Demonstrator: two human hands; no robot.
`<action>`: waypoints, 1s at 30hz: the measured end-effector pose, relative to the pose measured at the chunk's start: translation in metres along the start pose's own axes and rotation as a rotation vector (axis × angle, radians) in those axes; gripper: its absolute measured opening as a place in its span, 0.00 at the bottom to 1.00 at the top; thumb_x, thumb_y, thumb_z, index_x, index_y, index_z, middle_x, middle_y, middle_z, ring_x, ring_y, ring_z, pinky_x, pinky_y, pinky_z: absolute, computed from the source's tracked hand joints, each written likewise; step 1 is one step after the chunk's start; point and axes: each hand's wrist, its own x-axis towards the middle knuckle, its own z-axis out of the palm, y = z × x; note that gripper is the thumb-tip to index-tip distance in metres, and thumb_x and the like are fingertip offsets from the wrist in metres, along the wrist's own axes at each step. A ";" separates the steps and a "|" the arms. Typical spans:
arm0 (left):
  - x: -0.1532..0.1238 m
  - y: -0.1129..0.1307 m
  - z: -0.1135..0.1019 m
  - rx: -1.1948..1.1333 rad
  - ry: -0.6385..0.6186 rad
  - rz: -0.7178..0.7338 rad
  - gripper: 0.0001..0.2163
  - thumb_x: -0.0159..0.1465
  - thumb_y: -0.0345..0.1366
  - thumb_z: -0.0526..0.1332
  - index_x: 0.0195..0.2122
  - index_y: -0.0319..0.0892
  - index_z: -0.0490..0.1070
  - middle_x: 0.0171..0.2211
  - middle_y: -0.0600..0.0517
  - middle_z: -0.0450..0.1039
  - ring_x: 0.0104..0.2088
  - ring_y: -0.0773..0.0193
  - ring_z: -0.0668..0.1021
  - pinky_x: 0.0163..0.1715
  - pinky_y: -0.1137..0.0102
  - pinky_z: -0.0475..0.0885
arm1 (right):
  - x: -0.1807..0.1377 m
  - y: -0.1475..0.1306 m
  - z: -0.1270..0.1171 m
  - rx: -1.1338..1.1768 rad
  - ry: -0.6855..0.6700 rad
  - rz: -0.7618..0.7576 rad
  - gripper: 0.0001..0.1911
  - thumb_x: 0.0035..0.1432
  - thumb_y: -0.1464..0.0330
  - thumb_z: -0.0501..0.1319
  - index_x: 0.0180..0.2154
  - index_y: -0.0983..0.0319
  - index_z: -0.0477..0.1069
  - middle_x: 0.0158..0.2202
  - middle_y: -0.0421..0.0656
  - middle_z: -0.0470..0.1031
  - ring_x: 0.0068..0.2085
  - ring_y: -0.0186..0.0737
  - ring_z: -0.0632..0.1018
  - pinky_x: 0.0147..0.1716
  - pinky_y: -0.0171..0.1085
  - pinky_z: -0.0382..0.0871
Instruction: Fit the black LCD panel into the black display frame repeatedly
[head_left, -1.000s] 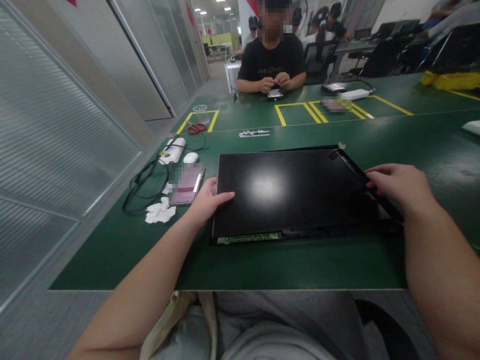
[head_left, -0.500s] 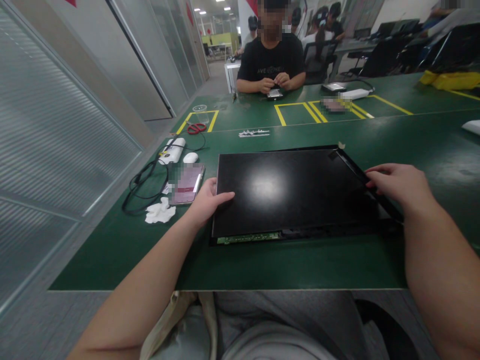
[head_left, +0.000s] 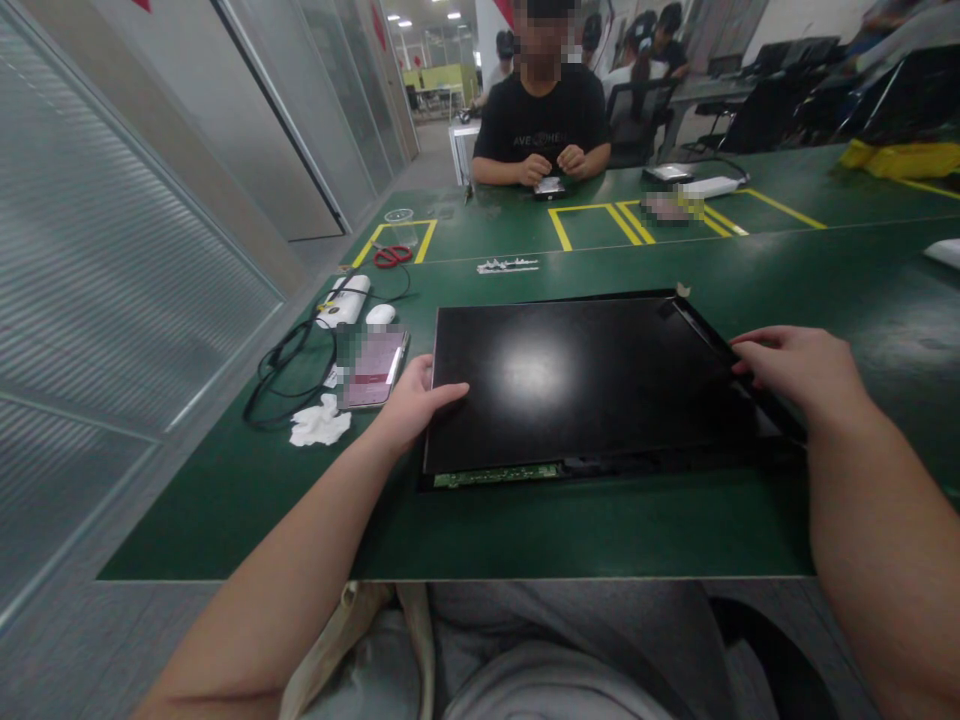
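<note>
At the left, we find the left hand point(head_left: 411, 405) closed on the left edge of a black screen point(head_left: 577, 390), thumb on its face, the other fingers mostly hidden beside the edge. The screen lies nearly flat within a black frame point(head_left: 707, 330) at the near part of the tabletop point(head_left: 600, 540); a green circuit board point(head_left: 499, 476) shows along the near left edge. We judge the screen light but stiff, with a glossy, slippery face that could crack under pressure; it is best taken by opposite edges, clear of the board. To the right, the right hand point(head_left: 799, 365) is narrow, fingertips pinching the frame's right rim. The tabletop is green, smooth and faintly reflective. From its left side we note a black cable point(head_left: 259, 385), crumpled tissue point(head_left: 321, 422), a phone point(head_left: 375, 370), a white mouse point(head_left: 381, 315) and red-handled scissors point(head_left: 393, 257), with yellow tape point(head_left: 585, 210) marking the far half. As to the room, a glass partition point(head_left: 127, 230) stands at left, a person point(head_left: 541, 130) in a black shirt sits opposite, and office chairs point(head_left: 772, 115) stand at the far right.
</note>
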 end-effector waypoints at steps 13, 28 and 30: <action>-0.002 0.004 0.003 -0.029 0.011 -0.021 0.29 0.49 0.29 0.74 0.51 0.43 0.65 0.39 0.48 0.83 0.41 0.50 0.85 0.45 0.57 0.79 | -0.007 -0.009 -0.005 0.007 -0.039 0.053 0.14 0.50 0.63 0.60 0.38 0.57 0.81 0.26 0.39 0.80 0.27 0.42 0.79 0.39 0.43 0.71; -0.001 0.004 0.004 -0.083 -0.026 -0.011 0.22 0.56 0.30 0.69 0.52 0.42 0.68 0.42 0.47 0.83 0.42 0.51 0.85 0.43 0.59 0.81 | -0.002 -0.003 -0.001 0.013 -0.019 0.028 0.14 0.50 0.62 0.60 0.37 0.57 0.81 0.26 0.40 0.81 0.26 0.43 0.79 0.38 0.44 0.72; -0.001 0.004 0.003 -0.094 -0.043 -0.004 0.22 0.58 0.31 0.69 0.54 0.42 0.69 0.45 0.46 0.83 0.44 0.50 0.85 0.44 0.59 0.81 | -0.001 -0.001 0.000 0.017 -0.020 0.025 0.14 0.50 0.61 0.61 0.37 0.57 0.81 0.26 0.40 0.81 0.26 0.43 0.79 0.37 0.44 0.71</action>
